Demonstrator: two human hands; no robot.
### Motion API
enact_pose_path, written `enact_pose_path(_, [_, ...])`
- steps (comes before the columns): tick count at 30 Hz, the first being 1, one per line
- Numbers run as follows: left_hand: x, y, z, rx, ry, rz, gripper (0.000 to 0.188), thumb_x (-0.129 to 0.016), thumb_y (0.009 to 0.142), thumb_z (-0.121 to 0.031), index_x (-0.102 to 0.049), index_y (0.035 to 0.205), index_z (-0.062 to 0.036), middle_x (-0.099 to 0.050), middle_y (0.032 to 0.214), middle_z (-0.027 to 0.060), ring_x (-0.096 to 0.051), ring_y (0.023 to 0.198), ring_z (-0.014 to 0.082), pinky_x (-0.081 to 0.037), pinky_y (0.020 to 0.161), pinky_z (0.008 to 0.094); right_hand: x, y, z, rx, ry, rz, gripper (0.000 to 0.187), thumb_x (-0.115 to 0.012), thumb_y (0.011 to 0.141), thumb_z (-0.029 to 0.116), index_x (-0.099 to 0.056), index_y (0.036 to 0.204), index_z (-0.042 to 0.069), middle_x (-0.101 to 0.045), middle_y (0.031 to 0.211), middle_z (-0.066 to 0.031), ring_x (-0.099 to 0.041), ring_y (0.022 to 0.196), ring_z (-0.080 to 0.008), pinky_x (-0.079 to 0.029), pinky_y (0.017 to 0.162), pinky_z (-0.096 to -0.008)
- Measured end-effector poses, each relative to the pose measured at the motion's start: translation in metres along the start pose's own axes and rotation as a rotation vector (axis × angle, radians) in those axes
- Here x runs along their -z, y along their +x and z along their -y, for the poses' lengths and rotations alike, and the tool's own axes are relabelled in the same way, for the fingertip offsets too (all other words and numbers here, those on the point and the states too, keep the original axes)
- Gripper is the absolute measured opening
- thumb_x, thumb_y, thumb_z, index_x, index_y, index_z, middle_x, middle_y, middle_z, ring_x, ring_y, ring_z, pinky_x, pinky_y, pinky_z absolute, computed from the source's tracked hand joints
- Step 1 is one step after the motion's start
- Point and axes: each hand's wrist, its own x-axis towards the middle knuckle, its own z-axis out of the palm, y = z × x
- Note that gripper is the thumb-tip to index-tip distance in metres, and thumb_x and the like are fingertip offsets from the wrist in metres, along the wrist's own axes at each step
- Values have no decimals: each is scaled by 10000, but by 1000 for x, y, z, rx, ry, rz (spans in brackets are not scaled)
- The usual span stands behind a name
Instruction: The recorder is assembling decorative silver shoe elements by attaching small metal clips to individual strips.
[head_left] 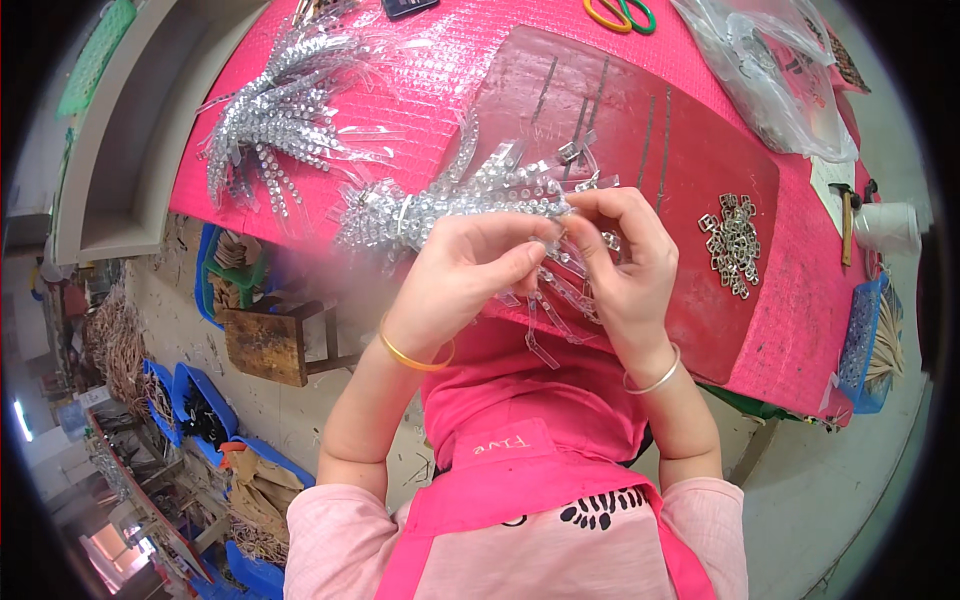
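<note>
A bundle of clear straps set with silver rhinestones (410, 215) lies on the table's near edge, tied round its middle. My left hand (480, 262) is closed, thumb and fingertips pinching one of these straps near its end. Close beside it, my right hand (630, 255) pinches at the same strap; any small part between its fingertips is hidden. Several small metal buckles (570, 152) sit on strap ends just beyond my fingers. Loose clear strap ends (540, 345) hang below my hands over my pink apron.
A pile of silver buckles (733, 245) rests on the dark red board (690, 150) at right. Another rhinestone strap bundle (265, 120) lies far left on the pink table cover (450, 60). Scissors (620, 14), a plastic bag (770, 80) and a hammer (848, 225) are around the edges.
</note>
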Motion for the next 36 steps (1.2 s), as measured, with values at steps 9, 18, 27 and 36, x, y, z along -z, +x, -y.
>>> enact_pose_path(9, [7,-1,0,67,24,56,271,-567,804,-46,-560,1060,42,-559,771,-13,-445,622,33,-385,566,181,6,1,-4,-95,106,126,94,-643,695,-5,-631,786,13,-607,684,-83,-596,602,-171,-460,538,-259])
enact_pose_path(18, [9,-2,0,50,-31,205,286,-531,851,-135,-546,1077,40,-586,770,27,-503,677,58,-414,599,190,12,5,-5,-159,112,155,74,-641,704,0,-635,777,13,-614,683,-79,-604,611,-154,-463,540,-252])
enact_pose_path(27, [2,2,9,-54,136,11,178,-533,847,-89,-594,939,51,-591,702,54,-553,653,96,-449,614,216,16,6,-2,-114,28,258,67,-623,728,-26,-630,794,-21,-621,705,-67,-605,632,-106,-474,557,-214])
enact_pose_path(36, [-4,-3,3,-144,367,-86,118,-532,829,-54,-601,872,33,-573,620,47,-542,569,96,-437,540,220,12,5,0,181,-101,190,149,-642,665,-22,-596,803,13,-585,704,-96,-578,587,-219,-462,514,-284])
